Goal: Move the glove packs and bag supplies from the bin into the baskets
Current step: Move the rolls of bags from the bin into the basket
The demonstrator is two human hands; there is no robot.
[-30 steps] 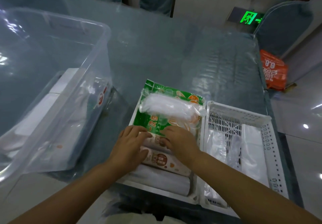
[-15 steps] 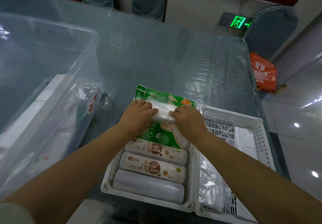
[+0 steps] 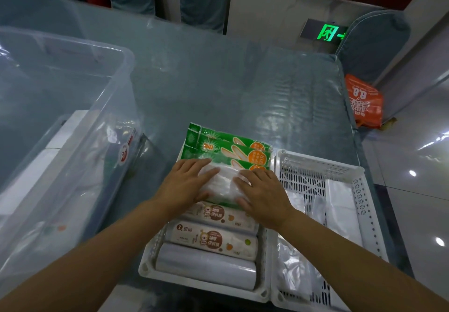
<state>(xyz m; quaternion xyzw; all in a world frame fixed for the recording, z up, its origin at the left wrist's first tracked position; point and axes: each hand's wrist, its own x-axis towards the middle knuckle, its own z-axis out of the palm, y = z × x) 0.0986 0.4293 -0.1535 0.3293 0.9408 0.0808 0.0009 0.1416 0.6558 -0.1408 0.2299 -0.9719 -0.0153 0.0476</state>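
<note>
L hand [image 3: 187, 185]: flat on the clear glove pack [image 3: 222, 183], fingers straight, thumb at its near edge; pressing, no curled grip.
R hand [image 3: 262, 195]: same on the pack's right side, fingers spread and straight, thumb at the near edge.
Clear glove pack: lies on top of the green glove packs [image 3: 233, 147] at the far end of the left basket [image 3: 206, 285].
Change: 1 s ago both hands were nearer the body, at the printed rolls [image 3: 216, 237], w/ the clear pack lying loose and untouched on the green ones. Now both hands are up on it and pushing it flat.
Meaning: prob. this pack counts as placed; hands are just tidying the stack.
Left basket, near end: two printed rolls, then a plain grey roll [image 3: 206, 269] closest.
Right basket [image 3: 359, 190]: touching the left one; holds clear bags, white flat packs.
Bin [image 3: 121, 68]: left on the tabletop [image 3: 218, 81], items visible inside, so more to move.
</note>
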